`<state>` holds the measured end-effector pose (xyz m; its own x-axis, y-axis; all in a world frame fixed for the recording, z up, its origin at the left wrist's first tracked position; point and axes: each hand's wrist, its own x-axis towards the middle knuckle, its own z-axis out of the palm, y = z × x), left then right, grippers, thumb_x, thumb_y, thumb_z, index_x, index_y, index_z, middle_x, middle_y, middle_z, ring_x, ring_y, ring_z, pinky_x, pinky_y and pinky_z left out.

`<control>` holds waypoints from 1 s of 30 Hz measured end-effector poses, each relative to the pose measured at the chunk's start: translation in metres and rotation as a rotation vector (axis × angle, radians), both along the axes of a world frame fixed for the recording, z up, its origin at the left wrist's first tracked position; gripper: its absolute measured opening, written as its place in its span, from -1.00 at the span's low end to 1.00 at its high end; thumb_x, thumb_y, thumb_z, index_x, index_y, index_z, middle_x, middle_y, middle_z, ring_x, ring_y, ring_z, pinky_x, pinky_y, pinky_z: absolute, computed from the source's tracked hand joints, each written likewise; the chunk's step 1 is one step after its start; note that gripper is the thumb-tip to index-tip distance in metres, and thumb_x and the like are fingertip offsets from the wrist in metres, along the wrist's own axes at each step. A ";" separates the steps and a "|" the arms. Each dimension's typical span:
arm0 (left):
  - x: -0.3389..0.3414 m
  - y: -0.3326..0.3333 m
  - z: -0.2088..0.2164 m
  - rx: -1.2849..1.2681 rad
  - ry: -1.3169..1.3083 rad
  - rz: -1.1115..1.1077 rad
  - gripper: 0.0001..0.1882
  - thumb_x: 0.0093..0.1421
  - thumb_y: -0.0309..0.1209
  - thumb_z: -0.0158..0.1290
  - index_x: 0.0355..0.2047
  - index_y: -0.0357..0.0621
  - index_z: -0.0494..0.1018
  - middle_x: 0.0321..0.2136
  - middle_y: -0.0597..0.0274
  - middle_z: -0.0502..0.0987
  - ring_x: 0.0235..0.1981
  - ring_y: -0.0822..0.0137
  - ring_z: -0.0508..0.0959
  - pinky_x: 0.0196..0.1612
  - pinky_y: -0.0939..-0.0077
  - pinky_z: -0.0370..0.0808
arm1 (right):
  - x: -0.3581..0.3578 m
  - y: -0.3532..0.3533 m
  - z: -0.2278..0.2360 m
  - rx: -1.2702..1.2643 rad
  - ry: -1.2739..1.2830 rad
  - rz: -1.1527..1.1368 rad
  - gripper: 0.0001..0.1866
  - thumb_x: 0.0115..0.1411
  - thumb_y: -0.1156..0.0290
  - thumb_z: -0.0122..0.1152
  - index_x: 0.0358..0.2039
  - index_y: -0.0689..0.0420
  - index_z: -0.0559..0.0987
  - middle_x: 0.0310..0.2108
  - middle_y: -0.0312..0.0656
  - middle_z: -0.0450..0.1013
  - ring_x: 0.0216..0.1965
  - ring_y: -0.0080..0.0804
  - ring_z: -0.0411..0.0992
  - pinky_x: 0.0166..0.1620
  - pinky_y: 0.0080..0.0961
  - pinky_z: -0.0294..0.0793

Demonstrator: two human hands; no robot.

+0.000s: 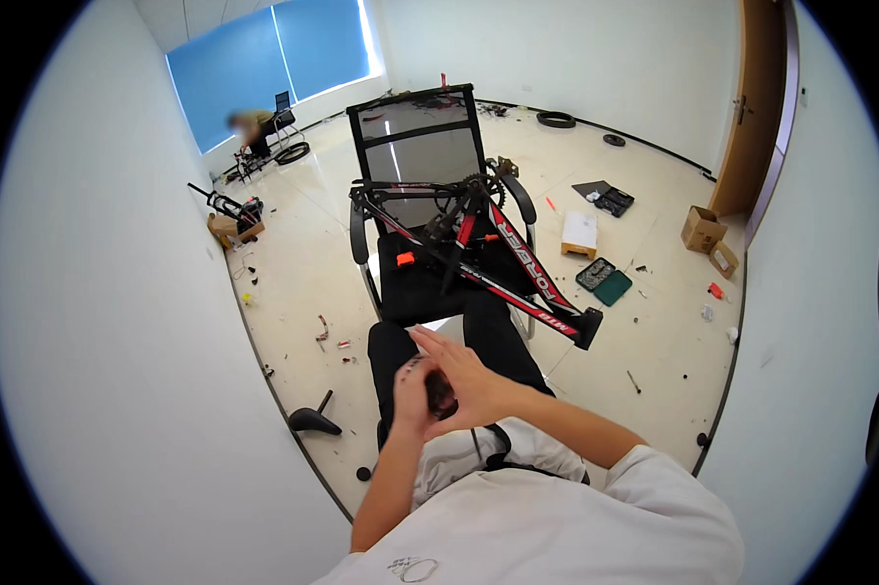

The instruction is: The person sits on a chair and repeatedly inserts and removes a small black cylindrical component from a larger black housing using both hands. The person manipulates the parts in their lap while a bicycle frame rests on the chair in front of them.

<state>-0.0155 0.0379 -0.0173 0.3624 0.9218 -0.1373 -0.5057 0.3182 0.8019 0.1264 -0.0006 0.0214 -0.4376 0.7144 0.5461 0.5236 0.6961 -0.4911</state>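
Note:
Both my hands meet over my lap around a small dark object (pixel 440 392) that is mostly hidden between them. My left hand (pixel 410 395) wraps it from the left and my right hand (pixel 467 380) cups it from the right, fingers spread over the top. Just beyond my knees stands a black mesh office chair (pixel 415 146) with a black and red bicycle frame (pixel 498 258) lying across its seat and armrests. A small orange part (pixel 405 259) rests on the seat.
A black bicycle saddle (pixel 312 419) lies on the floor to my left by the white wall. To the right are open tool cases (pixel 603 280), a white box (pixel 580 234) and cardboard boxes (pixel 703 230). Another person (pixel 254 132) works far back by the window. Small parts litter the floor.

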 end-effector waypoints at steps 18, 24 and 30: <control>0.013 -0.029 0.023 -0.058 -0.115 -0.299 -0.85 0.18 -0.43 -0.05 -0.53 -0.13 0.32 -0.69 0.17 0.40 -0.78 0.36 0.28 -0.76 0.53 0.20 | 0.046 0.076 0.045 -0.516 0.432 0.041 -0.71 0.32 0.29 -0.02 -0.09 0.23 0.46 -0.31 -0.16 0.55 -0.35 -0.49 0.53 -0.30 -0.59 0.49; 0.002 -0.010 0.018 -0.092 -0.152 -0.196 -0.80 0.24 -0.32 -0.05 -0.51 -0.10 0.33 -0.64 0.25 0.34 -0.74 0.39 0.32 -0.75 0.56 0.22 | 0.027 0.058 0.030 -0.264 0.481 0.137 -0.66 0.35 0.32 -0.15 0.01 0.21 0.47 -0.01 -0.20 0.43 -0.01 -0.42 0.40 -0.01 -0.48 0.38; -0.004 -0.010 0.019 -0.126 -0.274 -0.041 -0.72 0.25 -0.25 -0.06 -0.53 -0.14 0.33 -0.62 0.21 0.37 -0.77 0.29 0.32 -0.68 0.48 0.23 | 0.033 0.045 -0.074 -0.152 0.178 -0.050 -0.57 0.39 0.24 -0.32 -0.11 0.31 0.46 -0.31 -0.03 0.50 -0.26 -0.23 0.49 -0.14 -0.44 0.43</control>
